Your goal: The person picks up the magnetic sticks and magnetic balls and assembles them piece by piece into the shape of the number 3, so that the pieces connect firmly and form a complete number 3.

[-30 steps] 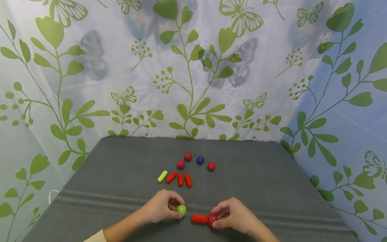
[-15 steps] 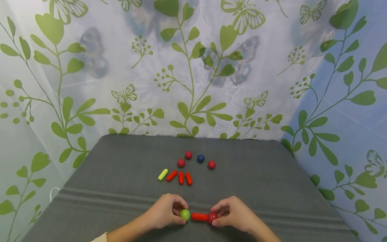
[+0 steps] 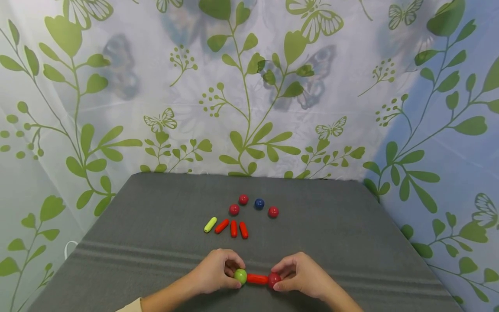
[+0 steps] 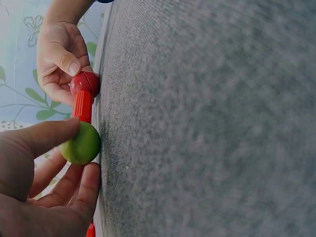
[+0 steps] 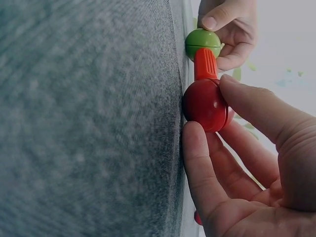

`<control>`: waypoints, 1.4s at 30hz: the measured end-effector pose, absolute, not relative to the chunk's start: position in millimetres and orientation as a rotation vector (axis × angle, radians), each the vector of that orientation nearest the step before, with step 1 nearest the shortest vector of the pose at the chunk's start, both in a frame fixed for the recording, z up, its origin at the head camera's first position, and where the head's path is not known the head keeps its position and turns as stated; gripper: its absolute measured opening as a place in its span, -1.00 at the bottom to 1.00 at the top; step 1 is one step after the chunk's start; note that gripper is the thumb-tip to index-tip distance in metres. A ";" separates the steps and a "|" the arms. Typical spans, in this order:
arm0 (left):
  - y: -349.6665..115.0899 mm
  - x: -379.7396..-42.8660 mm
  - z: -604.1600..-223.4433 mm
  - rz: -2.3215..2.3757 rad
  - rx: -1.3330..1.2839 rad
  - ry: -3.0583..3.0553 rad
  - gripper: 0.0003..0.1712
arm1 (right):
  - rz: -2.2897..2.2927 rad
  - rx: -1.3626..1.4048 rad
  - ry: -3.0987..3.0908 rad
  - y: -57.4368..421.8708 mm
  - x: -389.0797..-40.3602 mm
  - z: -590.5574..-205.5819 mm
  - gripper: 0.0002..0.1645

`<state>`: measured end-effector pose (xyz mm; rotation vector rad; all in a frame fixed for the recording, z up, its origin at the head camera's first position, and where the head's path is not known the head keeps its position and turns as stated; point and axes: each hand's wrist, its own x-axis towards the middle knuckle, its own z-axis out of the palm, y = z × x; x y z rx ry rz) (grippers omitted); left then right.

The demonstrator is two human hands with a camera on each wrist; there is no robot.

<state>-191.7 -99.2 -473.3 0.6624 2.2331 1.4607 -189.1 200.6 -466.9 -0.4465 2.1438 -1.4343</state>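
My left hand (image 3: 215, 272) pinches a green ball (image 3: 240, 276) between thumb and fingers, low over the grey cloth. The ball touches the left end of a short red rod (image 3: 257, 279). At the rod's other end sits a red ball (image 3: 274, 281), which my right hand (image 3: 302, 278) pinches. In the left wrist view the green ball (image 4: 82, 143), the ridged red rod (image 4: 82, 106) and the red ball (image 4: 85, 85) stand in one line. The right wrist view shows the red ball (image 5: 206, 105) between thumb and fingertips, the green ball (image 5: 203, 45) beyond it.
Farther back on the grey table (image 3: 319, 225) lie a yellow-green rod (image 3: 210, 225) and three red rods (image 3: 234, 229). Behind them are a blue ball (image 3: 259, 203) and three red balls (image 3: 273, 212). A leaf-patterned curtain (image 3: 249, 108) hangs behind the table.
My left hand has moved right with the green ball, closing the gap to the red rod until they meet. The right hand has stayed on the red ball.
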 end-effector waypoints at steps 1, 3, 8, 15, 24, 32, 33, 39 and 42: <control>-99.1 -192.0 -473.4 1.459 0.665 2.230 -0.68 | -1.439 -0.452 2.141 200.4 -189.1 -466.5 -0.64; -98.6 -192.6 -473.6 1.453 0.674 2.229 -0.70 | -1.447 -0.458 2.135 200.0 -188.8 -465.4 -0.64; -93.9 -193.9 -474.4 1.429 0.730 2.269 -0.74 | -1.452 -0.464 2.126 199.6 -188.3 -463.9 -0.64; -86.0 -194.8 -477.9 1.375 0.755 2.346 -0.80 | -1.448 -0.444 2.120 200.2 -189.6 -466.6 -0.64; -80.8 -196.2 -479.9 1.347 0.731 2.364 -0.83 | -1.440 -0.424 2.129 200.3 -191.5 -469.3 -0.64; -75.9 -195.2 -478.2 1.337 0.710 2.376 -0.84 | -1.455 -0.420 2.122 200.3 -192.1 -469.0 -0.63; -75.6 -195.1 -478.0 1.336 0.704 2.377 -0.84 | -1.458 -0.422 2.120 200.2 -192.1 -468.9 -0.63; -74.9 -194.0 -478.0 1.342 0.685 2.373 -0.83 | -1.451 -0.426 2.113 201.1 -192.6 -468.4 -0.62; -74.9 -193.8 -478.2 1.347 0.677 2.364 -0.84 | -1.444 -0.430 2.105 201.4 -193.5 -467.4 -0.61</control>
